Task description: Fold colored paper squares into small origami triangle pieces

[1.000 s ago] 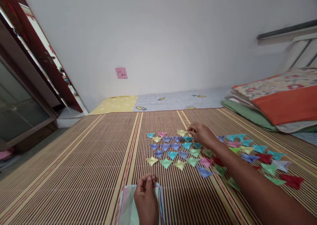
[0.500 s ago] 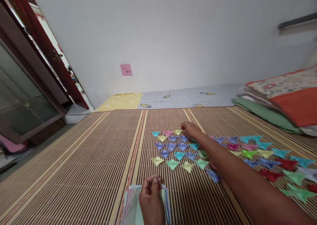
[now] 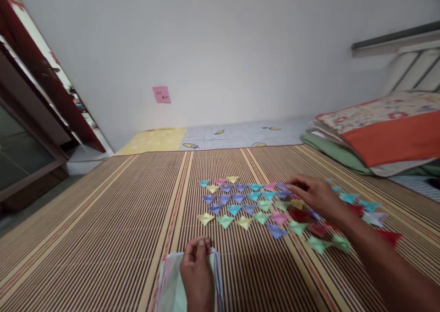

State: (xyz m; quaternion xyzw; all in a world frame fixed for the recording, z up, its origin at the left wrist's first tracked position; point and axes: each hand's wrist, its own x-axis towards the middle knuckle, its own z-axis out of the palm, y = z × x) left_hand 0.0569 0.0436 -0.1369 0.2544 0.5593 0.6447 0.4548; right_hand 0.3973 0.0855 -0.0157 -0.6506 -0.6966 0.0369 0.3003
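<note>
Several small folded paper pieces [image 3: 237,201] in yellow, blue, purple, green, pink and red lie in rows on a striped woven mat [image 3: 103,220]. My right hand [image 3: 314,194] hovers low over the right part of the rows, fingers spread, near a purple piece [image 3: 282,194]. My left hand [image 3: 196,271] rests at the bottom, fingers curled and pressed onto a stack of coloured paper sheets [image 3: 172,287].
Folded quilts and an orange pillow [image 3: 381,135] are piled at the right. A checked sheet [image 3: 240,135] lies beyond the mat by the white wall, which bears a pink note [image 3: 161,94]. A dark wooden cabinet [image 3: 30,133] stands at the left.
My right hand has drawn back from the far end of the top row toward the right side of the rows. The left hand has stayed on the paper stack.
</note>
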